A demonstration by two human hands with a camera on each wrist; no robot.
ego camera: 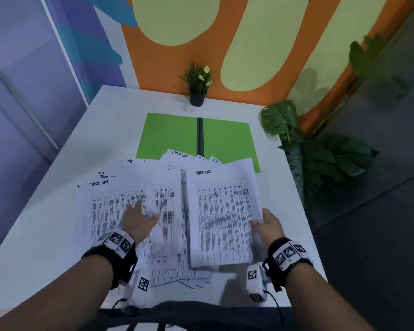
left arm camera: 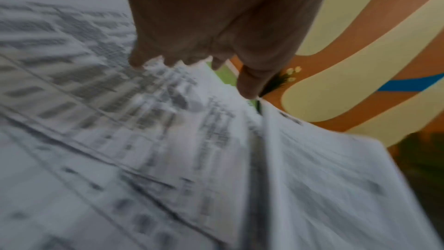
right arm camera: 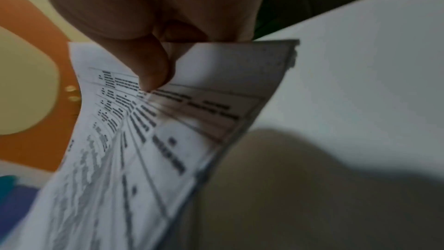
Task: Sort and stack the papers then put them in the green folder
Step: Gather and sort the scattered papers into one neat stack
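— On the table [ego camera: 65, 144], head view: what did you record?
— My left hand [ego camera: 139, 219] lay spread on loose papers [ego camera: 132, 201]; my right hand [ego camera: 267, 226] pinched a stack [ego camera: 222, 211] near the open green folder [ego camera: 167, 134].
— Wrist views?
— Left fingers [left arm camera: 247, 85] touched sheets; right thumb [right arm camera: 153, 64] clamped the stack.

Head view looks down; wrist views sit close, sharing the papers [ego camera: 221, 211].
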